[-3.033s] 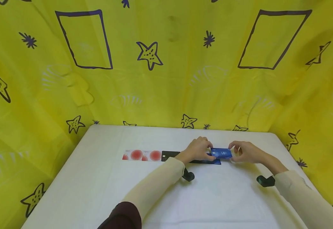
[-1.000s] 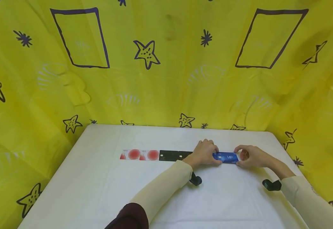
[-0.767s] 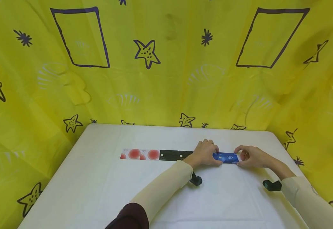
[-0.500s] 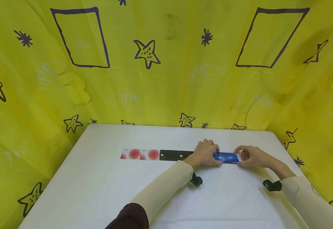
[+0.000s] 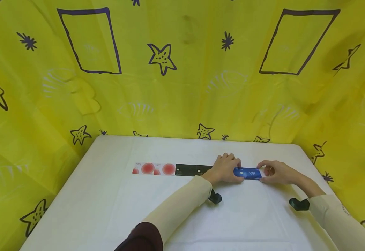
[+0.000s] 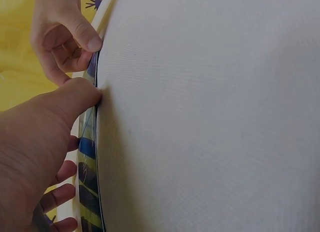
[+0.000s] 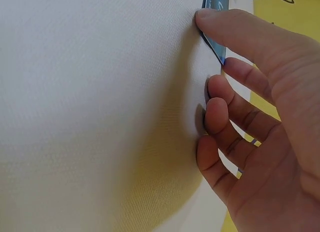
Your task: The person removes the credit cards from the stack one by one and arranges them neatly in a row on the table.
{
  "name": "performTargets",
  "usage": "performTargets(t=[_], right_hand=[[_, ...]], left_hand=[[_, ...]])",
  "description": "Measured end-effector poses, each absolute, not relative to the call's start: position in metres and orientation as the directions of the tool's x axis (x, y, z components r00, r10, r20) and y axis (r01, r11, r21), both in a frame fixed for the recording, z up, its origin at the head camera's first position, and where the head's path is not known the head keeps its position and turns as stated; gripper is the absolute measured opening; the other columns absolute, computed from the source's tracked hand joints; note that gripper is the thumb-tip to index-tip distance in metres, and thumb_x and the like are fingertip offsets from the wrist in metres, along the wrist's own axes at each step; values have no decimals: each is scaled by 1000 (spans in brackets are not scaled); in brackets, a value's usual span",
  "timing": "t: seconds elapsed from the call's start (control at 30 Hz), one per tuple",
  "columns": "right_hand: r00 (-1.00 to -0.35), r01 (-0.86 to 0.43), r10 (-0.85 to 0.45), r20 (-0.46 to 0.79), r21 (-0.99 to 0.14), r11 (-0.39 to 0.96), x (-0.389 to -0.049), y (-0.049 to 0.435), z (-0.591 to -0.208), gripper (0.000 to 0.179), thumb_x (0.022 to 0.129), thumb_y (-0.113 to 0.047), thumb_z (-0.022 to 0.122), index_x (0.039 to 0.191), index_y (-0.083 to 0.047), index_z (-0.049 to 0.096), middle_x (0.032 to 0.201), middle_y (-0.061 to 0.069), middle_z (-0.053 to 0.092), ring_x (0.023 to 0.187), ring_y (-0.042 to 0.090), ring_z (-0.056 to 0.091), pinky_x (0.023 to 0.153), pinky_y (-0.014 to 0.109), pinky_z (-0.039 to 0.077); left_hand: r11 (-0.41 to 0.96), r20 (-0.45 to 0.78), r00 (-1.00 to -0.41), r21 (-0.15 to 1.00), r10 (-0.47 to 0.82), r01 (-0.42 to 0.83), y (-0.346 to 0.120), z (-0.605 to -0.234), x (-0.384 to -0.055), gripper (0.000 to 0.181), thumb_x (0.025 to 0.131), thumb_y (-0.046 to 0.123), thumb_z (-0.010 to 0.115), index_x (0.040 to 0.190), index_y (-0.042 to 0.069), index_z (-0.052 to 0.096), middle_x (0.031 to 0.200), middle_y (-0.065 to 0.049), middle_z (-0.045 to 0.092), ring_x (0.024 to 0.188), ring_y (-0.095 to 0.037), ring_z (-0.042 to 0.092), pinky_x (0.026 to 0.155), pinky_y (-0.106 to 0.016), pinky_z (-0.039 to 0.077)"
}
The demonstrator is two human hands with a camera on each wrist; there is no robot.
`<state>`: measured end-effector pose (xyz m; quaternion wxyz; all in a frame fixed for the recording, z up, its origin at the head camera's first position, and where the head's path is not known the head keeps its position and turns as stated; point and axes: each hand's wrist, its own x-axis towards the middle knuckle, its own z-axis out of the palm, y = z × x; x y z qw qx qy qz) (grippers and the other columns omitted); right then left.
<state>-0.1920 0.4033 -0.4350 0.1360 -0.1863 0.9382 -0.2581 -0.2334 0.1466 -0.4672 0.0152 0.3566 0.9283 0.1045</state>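
At the right end of a row of cards lies a blue VIP card, flat on the table as far as I can see. My left hand pinches it by its left part, thumb at the near edge and fingers at the far edge. My right hand pinches its right end the same way, also visible in the right wrist view. Left of my hands run a black VIP card, a second black card partly covered by my left hand, and two white cards with red circles. Whatever lies beneath my left palm is hidden.
A white-covered table bears the row. Behind and beside it hangs a yellow curtain with drawn stars. A dark wrist-worn device sits below my right hand.
Three seconds ago both hands held the blue card slightly above another blue card; it has since moved right and down into line with the row. Over the last second the hands hardly move.
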Motion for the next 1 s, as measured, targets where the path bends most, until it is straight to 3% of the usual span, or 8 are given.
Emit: performTargets(t=[1.0], right_hand=[[-886,-263,-424,-187,-551,792,-195,404,-431,46,87,-25,82,125,-8,62,85,0,54,79,18,51,67,26,43]], left_hand=[[724,20,-743,208,669,657,146,-461,-235,51,86,64,71,125,30,66,116,10,56,106,-11,45,92,-30,40]])
